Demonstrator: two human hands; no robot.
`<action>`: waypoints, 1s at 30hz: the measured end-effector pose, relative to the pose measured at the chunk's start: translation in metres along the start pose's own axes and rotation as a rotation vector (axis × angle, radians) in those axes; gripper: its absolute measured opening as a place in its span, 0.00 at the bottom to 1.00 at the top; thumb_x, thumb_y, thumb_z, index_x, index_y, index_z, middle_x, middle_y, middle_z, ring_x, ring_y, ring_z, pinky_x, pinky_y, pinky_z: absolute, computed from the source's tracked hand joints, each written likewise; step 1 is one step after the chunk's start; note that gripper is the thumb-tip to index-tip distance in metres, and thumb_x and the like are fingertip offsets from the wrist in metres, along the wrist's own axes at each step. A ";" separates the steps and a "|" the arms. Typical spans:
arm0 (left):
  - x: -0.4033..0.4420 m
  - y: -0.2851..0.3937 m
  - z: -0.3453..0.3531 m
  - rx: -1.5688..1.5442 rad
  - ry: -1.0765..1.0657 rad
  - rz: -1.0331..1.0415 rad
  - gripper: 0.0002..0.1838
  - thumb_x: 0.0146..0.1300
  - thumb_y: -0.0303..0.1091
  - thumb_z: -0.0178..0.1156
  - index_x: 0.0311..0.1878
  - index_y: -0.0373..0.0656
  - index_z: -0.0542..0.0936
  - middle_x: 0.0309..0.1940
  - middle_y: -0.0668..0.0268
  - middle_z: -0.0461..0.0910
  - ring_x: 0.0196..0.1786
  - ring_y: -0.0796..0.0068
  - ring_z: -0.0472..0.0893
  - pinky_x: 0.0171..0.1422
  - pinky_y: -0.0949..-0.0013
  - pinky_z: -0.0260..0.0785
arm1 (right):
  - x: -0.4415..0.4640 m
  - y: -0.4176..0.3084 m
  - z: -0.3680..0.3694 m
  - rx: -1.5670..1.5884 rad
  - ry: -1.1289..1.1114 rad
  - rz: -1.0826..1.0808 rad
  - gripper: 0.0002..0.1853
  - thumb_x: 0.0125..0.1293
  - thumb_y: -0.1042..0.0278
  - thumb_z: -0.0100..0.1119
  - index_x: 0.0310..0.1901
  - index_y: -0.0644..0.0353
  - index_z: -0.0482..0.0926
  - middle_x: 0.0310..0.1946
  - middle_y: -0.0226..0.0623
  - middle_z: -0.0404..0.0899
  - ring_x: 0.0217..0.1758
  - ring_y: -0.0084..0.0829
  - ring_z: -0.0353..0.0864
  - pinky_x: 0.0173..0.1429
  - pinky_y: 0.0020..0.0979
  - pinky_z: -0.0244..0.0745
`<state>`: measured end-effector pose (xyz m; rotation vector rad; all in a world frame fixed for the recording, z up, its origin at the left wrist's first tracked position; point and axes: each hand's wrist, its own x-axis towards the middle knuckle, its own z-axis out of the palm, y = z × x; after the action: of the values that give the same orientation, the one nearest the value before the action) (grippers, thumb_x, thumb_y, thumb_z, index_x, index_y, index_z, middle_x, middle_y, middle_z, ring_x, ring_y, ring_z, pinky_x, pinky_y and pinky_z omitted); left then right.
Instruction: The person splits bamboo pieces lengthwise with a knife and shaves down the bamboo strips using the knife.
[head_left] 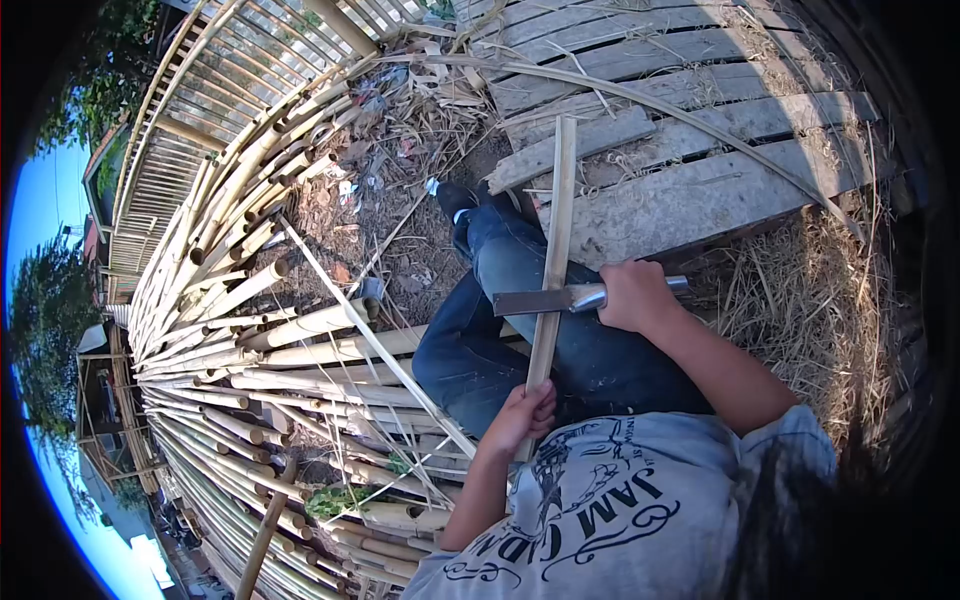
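My left hand (pixel 522 418) is closed around the lower part of a split bamboo strip (pixel 561 200), which runs up across my lap. In my right hand (pixel 638 296) is the metal handle of a machete (pixel 530 301). Its flat, square-ended blade lies crosswise over the strip, above my left hand. Whether the edge touches or cuts into the bamboo I cannot tell. Under both are my legs in blue jeans (pixel 630 365). The strip's lower end reaches my shirt.
Many bamboo poles (pixel 300 330) are stacked to the left. Weathered planks (pixel 650 215) form a platform ahead, with a long thin strip (pixel 700 125) across it. Dry shavings (pixel 440 120) litter the ground, and straw (pixel 770 290) lies at right. A bamboo fence (pixel 235 75) stands at upper left.
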<state>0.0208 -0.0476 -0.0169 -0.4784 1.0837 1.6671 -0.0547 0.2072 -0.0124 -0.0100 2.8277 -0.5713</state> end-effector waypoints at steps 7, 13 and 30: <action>-0.037 -0.059 -0.032 0.077 0.055 0.088 0.16 0.70 0.46 0.57 0.29 0.50 0.68 0.17 0.81 0.58 0.18 0.89 0.56 0.20 0.78 0.44 | 0.005 0.007 0.012 0.206 0.119 0.209 0.12 0.47 0.64 0.61 0.31 0.62 0.83 0.28 0.53 0.82 0.36 0.53 0.83 0.45 0.48 0.78; -0.053 -0.078 -0.048 0.142 0.163 0.130 0.19 0.69 0.49 0.58 0.26 0.51 0.69 0.16 0.81 0.60 0.19 0.88 0.56 0.22 0.78 0.46 | 0.006 0.001 0.011 0.105 0.132 0.024 0.10 0.49 0.65 0.58 0.29 0.63 0.81 0.28 0.55 0.81 0.36 0.55 0.82 0.45 0.50 0.77; -0.006 0.012 0.018 1.041 0.506 0.644 0.13 0.73 0.37 0.48 0.43 0.35 0.70 0.24 0.40 0.75 0.32 0.34 0.76 0.35 0.44 0.65 | -0.007 0.007 0.009 0.113 0.268 -0.139 0.10 0.47 0.64 0.60 0.30 0.58 0.78 0.24 0.50 0.80 0.31 0.52 0.82 0.38 0.49 0.76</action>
<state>0.0155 -0.0367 0.0021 0.1854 2.4551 1.2319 -0.0455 0.2108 -0.0218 -0.1180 3.0656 -0.8188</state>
